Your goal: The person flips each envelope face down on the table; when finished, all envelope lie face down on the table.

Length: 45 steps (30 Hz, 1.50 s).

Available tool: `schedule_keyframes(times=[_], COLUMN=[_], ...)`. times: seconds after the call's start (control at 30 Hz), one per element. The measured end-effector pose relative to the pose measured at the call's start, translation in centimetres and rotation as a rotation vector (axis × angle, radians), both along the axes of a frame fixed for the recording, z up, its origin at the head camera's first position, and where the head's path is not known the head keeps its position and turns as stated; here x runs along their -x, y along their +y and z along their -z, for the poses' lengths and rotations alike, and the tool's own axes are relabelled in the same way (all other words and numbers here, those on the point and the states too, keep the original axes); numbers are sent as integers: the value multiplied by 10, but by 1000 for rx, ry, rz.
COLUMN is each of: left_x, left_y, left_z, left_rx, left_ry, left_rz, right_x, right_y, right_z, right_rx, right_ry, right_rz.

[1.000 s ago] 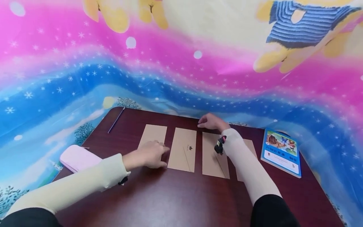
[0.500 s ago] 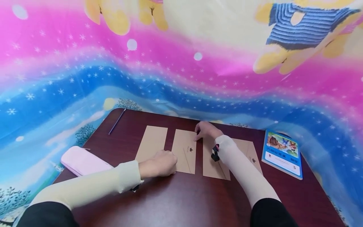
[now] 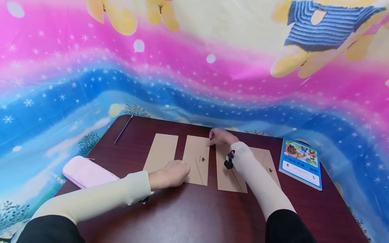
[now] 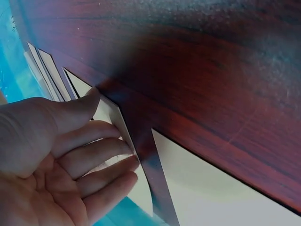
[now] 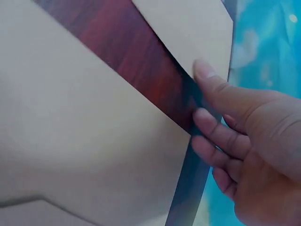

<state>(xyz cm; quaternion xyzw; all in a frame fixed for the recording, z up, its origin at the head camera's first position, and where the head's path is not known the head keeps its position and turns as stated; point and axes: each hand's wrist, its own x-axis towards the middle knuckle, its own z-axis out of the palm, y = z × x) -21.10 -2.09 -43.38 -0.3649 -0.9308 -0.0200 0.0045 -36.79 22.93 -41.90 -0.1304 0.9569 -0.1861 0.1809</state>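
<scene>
Several kraft-brown envelopes lie side by side on the dark red table. The second from the left point(image 3: 194, 148) bears a small black crown print and a slanting flap line. My left hand point(image 3: 171, 173) grips its near left corner; in the left wrist view, the thumb is at the near edge and the fingers lie along the side of this envelope point(image 4: 106, 112). My right hand point(image 3: 223, 136) holds the far right corner, thumb at the envelope's edge point(image 5: 200, 33). The leftmost envelope point(image 3: 162, 148) lies beside it. My right forearm partly covers the third envelope point(image 3: 225, 179) and the fourth point(image 3: 263, 157).
A pink pencil case point(image 3: 89, 172) lies at the left, partly behind my left sleeve. A thin dark pencil point(image 3: 123, 129) rests near the far left corner. A blue picture-covered book point(image 3: 301, 162) lies at the right edge. A cartoon-printed cloth point(image 3: 188, 77) hangs behind the table point(image 3: 182, 216).
My left hand has moved right from the leftmost envelope to the second one's near corner. My right hand has come nearer from the table's far edge onto its far corner. The envelope has shifted slightly.
</scene>
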Motion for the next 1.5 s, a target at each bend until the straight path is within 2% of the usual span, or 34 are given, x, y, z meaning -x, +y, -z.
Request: schedule_keyframes(times=[0.13, 0.23, 0.33, 0.5, 0.67, 0.77, 0.9, 1.13, 1.27, 1.4, 1.5], left_x=[2, 2, 3, 4, 4, 4, 4, 4, 4, 4, 5], left_y=[0, 0, 0, 1, 1, 1, 2, 3, 2, 1, 0], left_z=[0, -1, -2, -2, -3, -3, -2, -1, 0, 0, -1], left_rx=[-12, -22, -36, -29, -19, -16, -13, -21, -38, -46, -49], left_ry=[-27, -36, -36, -46, -58, -64, -68, -75, -79, -75, -90], left_rz=[-20, -28, -16, -16, -27, -29, -37, -29, -23, -26, -27], right_x=[6, 7, 4, -2, -4, -3, -3, 0, 5, 9, 9], right_y=[9, 11, 9, -5, -18, -21, -22, -13, -1, 9, 14], right_z=[4, 7, 8, 7, 4, 5, 5, 2, 3, 10, 16], right_rx=[157, 200, 162, 21, -85, -117, -105, -49, 60, 190, 231], right_ry=[-12, 2, 28, 74, 108, 109, 91, 41, 23, 53, 99], right_rz=[-10, -29, -39, -66, -29, -5, 11, -18, -64, -106, -123])
